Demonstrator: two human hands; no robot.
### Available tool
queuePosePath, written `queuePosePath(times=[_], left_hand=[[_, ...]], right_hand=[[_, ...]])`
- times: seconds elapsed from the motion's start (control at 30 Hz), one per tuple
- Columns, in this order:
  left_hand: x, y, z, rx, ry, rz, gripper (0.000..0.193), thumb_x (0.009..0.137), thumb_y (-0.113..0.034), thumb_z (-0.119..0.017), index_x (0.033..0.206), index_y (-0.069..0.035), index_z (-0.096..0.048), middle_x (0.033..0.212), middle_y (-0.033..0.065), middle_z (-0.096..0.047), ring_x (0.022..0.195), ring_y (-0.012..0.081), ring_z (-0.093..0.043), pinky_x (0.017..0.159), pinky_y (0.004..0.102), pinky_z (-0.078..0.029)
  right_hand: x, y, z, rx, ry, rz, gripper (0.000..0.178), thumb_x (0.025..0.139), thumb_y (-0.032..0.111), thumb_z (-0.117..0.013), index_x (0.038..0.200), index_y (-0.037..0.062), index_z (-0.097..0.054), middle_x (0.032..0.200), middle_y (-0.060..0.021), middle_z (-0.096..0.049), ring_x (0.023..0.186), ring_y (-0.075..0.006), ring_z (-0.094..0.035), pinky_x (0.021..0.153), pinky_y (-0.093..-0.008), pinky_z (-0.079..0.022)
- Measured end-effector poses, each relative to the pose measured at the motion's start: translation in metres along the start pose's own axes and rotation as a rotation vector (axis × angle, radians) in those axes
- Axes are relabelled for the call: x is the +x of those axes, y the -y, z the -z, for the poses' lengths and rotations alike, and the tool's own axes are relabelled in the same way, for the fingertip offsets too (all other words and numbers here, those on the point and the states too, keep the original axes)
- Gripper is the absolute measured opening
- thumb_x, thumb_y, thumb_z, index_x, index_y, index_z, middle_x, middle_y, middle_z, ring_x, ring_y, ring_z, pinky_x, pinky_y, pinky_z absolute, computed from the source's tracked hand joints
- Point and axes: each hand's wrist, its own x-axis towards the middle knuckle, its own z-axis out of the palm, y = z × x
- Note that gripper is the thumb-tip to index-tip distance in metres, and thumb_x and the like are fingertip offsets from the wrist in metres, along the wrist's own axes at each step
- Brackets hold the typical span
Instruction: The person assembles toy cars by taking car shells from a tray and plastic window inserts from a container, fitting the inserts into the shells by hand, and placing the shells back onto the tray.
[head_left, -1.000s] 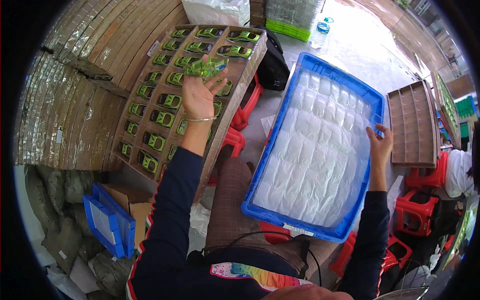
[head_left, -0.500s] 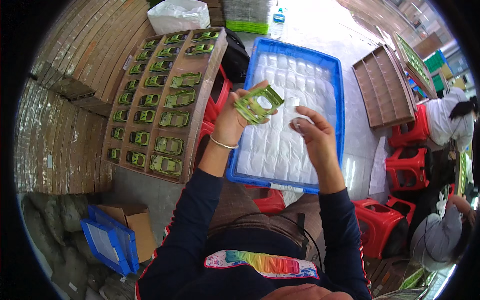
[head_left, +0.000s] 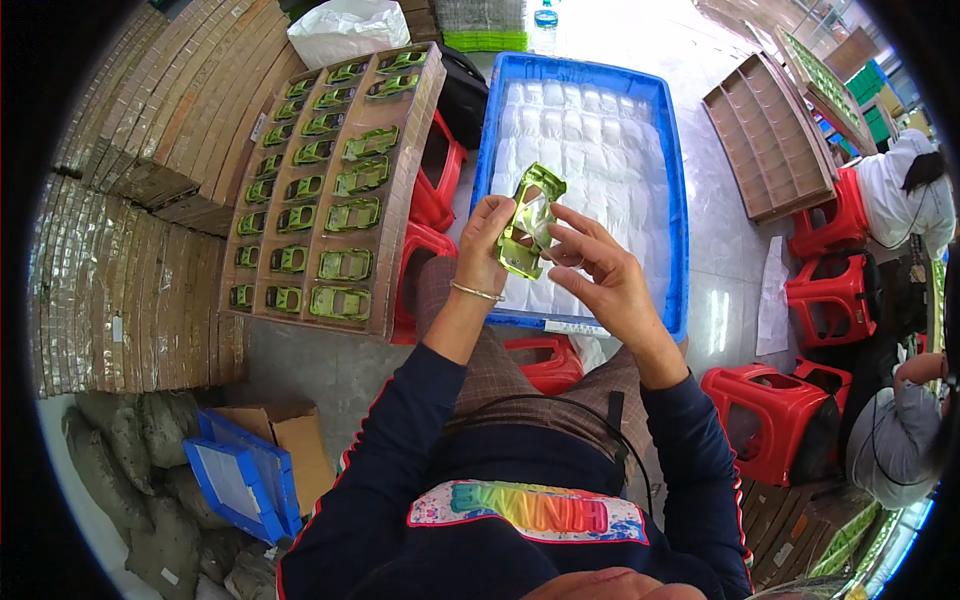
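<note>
My left hand (head_left: 485,245) grips a green toy car body (head_left: 523,238) by its left side, above the near part of a blue tray (head_left: 677,200). The body is a shell with open window gaps, tilted with its length running away from me. My right hand (head_left: 600,270) is at the body's right side, fingers bent and their tips close to the window gap. A small clear plastic piece (head_left: 547,258) shows faintly between those fingertips and the body. Whether it touches the body is hard to tell.
White padded wrapping (head_left: 590,160) fills the tray. To the left, a cardboard compartment box (head_left: 395,215) holds several green car bodies. Red stools (head_left: 765,430) and another cardboard box (head_left: 770,140) stand to the right, near other people. Stacked cardboard (head_left: 130,280) lines the far left.
My left hand has turned the car body more on edge. My right hand has moved left with the clear piece, from apart to right beside the body. The whole view has shifted slightly.
</note>
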Motion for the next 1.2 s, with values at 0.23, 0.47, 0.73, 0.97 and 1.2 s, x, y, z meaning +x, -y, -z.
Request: queuePosePath(times=[0.23,0.47,0.73,0.97,1.2], left_hand=[[-0.012,-0.013,0.0,-0.065,0.054,0.159,0.013,0.097,-0.018,-0.053,0.097,-0.006,-0.059,0.095,0.0108,-0.067,0.082,0.0162,-0.067,0.066,0.0301,-0.057],[-0.012,-0.017,0.009,-0.182,0.157,0.406,0.04,0.098,-0.029,-0.048,0.121,0.004,-0.054,0.123,0.0237,-0.058,0.099,0.0292,-0.065,0.069,0.0345,-0.06],[-0.015,-0.008,0.009,-0.215,0.218,0.717,0.051,0.098,-0.035,-0.046,0.13,0.004,-0.046,0.123,0.0222,-0.058,0.113,0.0351,-0.059,0.079,0.0356,-0.058],[-0.017,-0.006,0.026,-0.337,-0.05,0.609,0.042,0.096,-0.04,-0.048,0.111,-0.002,-0.059,0.107,0.021,-0.065,0.089,0.0293,-0.068,0.068,0.0404,-0.061],[-0.013,-0.015,0.038,-0.323,-0.084,0.548,0.046,0.097,-0.038,-0.036,0.115,0.0,-0.055,0.112,0.0262,-0.061,0.099,0.0377,-0.064,0.075,0.0465,-0.06]], right_hand=[[-0.009,0.011,-0.002,-0.251,-0.021,0.054,0.023,0.083,0.005,-0.069,0.105,-0.0017,-0.067,0.123,-0.0149,-0.061,0.087,-0.0172,-0.067,0.078,-0.0287,-0.054],[0.005,0.009,0.011,-0.18,-0.182,0.179,0.022,0.083,0.006,-0.069,0.105,0.0004,-0.067,0.119,-0.0135,-0.062,0.099,-0.0167,-0.064,0.083,-0.0284,-0.053],[0.018,-0.031,0.007,0.128,-0.179,-0.054,0.021,0.088,-0.004,-0.059,0.108,-0.0057,-0.064,0.118,-0.0097,-0.06,0.1,-0.0212,-0.064,0.082,-0.027,-0.055],[0.012,-0.049,-0.005,-0.094,-0.356,0.013,0.021,0.083,-0.003,-0.063,0.103,0.0012,-0.069,0.107,-0.0093,-0.067,0.094,-0.0155,-0.065,0.078,-0.0272,-0.054],[0.002,-0.039,-0.016,-0.368,-0.284,0.123,0.021,0.083,-0.003,-0.063,0.103,0.0008,-0.067,0.107,-0.0115,-0.066,0.097,-0.0234,-0.065,0.083,-0.0301,-0.052]])
